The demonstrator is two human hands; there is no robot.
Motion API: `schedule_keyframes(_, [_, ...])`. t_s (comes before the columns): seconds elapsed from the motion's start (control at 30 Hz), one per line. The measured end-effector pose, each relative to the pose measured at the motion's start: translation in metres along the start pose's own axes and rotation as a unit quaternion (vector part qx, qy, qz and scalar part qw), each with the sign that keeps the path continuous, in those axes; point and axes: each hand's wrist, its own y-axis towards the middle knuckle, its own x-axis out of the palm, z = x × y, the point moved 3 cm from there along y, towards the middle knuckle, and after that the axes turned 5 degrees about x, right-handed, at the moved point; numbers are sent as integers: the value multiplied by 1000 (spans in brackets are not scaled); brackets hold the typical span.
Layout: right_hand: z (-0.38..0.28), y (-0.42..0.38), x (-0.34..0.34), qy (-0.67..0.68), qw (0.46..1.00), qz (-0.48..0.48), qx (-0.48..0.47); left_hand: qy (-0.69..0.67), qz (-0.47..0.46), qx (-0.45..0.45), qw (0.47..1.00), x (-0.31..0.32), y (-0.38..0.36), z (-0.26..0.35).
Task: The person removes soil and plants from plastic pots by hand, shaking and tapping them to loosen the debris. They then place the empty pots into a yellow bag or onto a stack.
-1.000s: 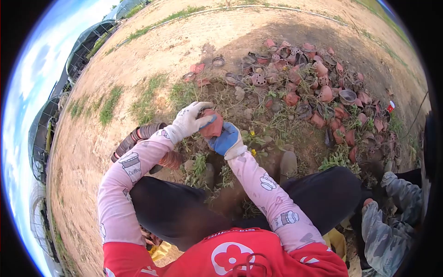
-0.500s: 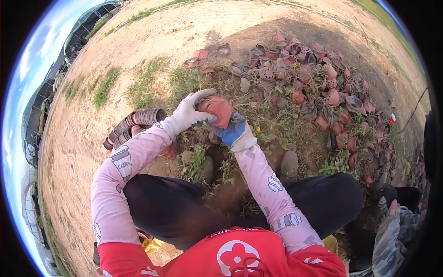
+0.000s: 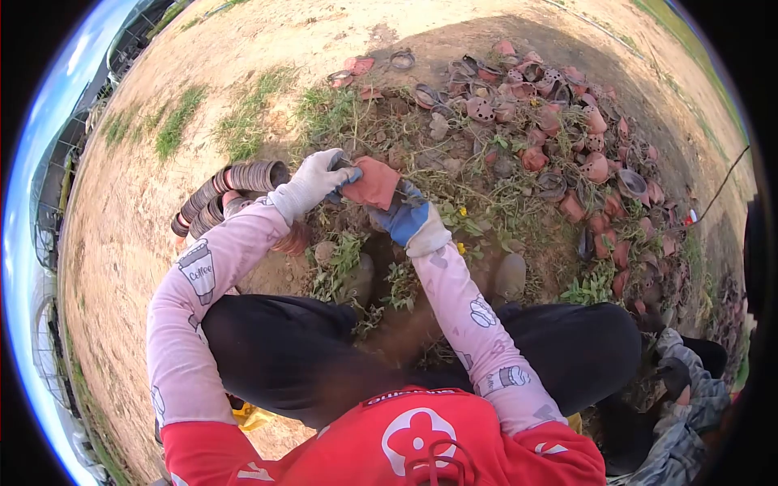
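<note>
The crumpled reddish plastic pot [image 3: 374,183] has turned to present a flatter face, apparently exposing its wall for handling, while the white-and-blue-gloved left hand [image 3: 310,185] and blue-palmed, white-cuffed right hand [image 3: 411,223] grip opposite sides above weedy brown soil [image 3: 454,166].

Co-worker's camouflage sleeve [image 3: 685,429], cut off by the frame edge.

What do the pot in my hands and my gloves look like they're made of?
The reddish pot: probably thin, matte plastic; its wall looks flattened and angular, not rigid like clay. Left glove and right glove: likely off-white knit fabric, with a smooth blue coating, perhaps rubber or latex, on the gripping side.
</note>
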Motion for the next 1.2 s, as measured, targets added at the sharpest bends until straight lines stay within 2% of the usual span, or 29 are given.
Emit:
schedule_keyframes(0.03, [7, 0, -6, 80, 993, 71, 45, -12, 9, -18, 1000, -5, 2, -3])
schedule_keyframes(0.13, [16, 2, -14, 227, 955, 172, 83, -35, 26, -42, 998, -15, 2, -10])
schedule_keyframes(0.2, [20, 6, -19, 216, 957, 183, 70, -57, 41, -48, 996, -23, 3, -10])
schedule_keyframes(0.27, [24, 12, -21, 203, 958, 196, 61, -3, 28, -54, 998, -27, 4, -8])
schedule_keyframes(0.3, [28, 12, -25, 268, 928, 250, 68, 126, 58, 43, 989, -30, 4, -1])
schedule_keyframes(0.33, [30, 11, -29, 301, 910, 276, 73, 250, 85, 139, 954, -29, 3, 6])
schedule_keyframes(0.37, [32, 9, -33, 333, 890, 302, 76, 263, 75, 161, 948, -29, 0, 16])
schedule_keyframes(0.4, [29, 6, -38, 336, 892, 294, 69, 264, 73, 161, 948, -30, 0, 17])
schedule_keyframes(0.47, [25, -1, -52, 340, 894, 287, 58, 361, 58, 173, 915, -33, -1, 16])
schedule_keyframes(0.53, [19, -11, -70, 330, 855, 400, -8, 348, 106, 136, 921, -50, 3, 10])
schedule_keyframes(0.57, [18, -11, -69, 331, 854, 401, -11, 277, 117, 83, 950, -59, 5, 7])
schedule_keyframes(0.6, [20, -11, -66, 331, 863, 380, 19, 180, 94, -16, 979, -67, 12, -6])
schedule_keyframes(0.63, [20, -11, -60, 330, 872, 358, 49, 8, 90, -44, 995, -66, 14, -16])
schedule_keyframes(0.67, [18, -12, -47, 328, 879, 337, 79, -165, 83, -72, 980, -61, 13, -18])
schedule_keyframes(0.7, [15, -11, -34, 282, 901, 315, 95, -166, 81, -72, 980, -56, 11, -19])
schedule_keyframes(0.77, [13, -6, -18, 279, 909, 298, 81, -366, 78, -94, 923, -41, 4, -8])
schedule_keyframes(0.8, [10, -3, -10, 275, 917, 281, 67, -364, 76, -93, 924, -42, 5, -9])
schedule_keyframes(0.83, [1, -5, -1, 182, 926, 330, 31, -314, 58, -82, 944, -41, 7, -11])
schedule_keyframes(0.87, [2, -3, 3, 183, 925, 330, 31, -264, 39, -70, 961, -40, 8, -13])
schedule_keyframes(0.9, [-5, -1, 3, 62, 930, 356, -61, -214, 60, -55, 973, -38, 9, -16])
schedule_keyframes(0.93, [-14, -2, 12, -62, 913, 373, -152, -214, 61, -55, 973, -35, 9, -12])
schedule_keyframes(1.0, [-16, -2, 27, -81, 921, 354, -141, -128, 96, -104, 982, -33, 6, -9])
schedule_keyframes(1.07, [-7, 4, 36, -312, 900, 243, -182, -134, 110, -91, 981, -22, 1, 0])
schedule_keyframes(1.1, [-4, 3, 37, -371, 870, 240, -220, -109, 88, -98, 985, -17, 0, 5])
schedule_keyframes(1.13, [-7, -1, 37, -374, 869, 242, -216, -84, 65, -104, 989, -14, -2, 9])
schedule_keyframes(1.17, [-9, -4, 31, -286, 921, 246, -101, -77, 49, -102, 991, -11, -2, 14])
schedule_keyframes(1.2, [-8, -7, 25, -191, 950, 245, 16, -80, 47, -103, 990, -12, -2, 15])
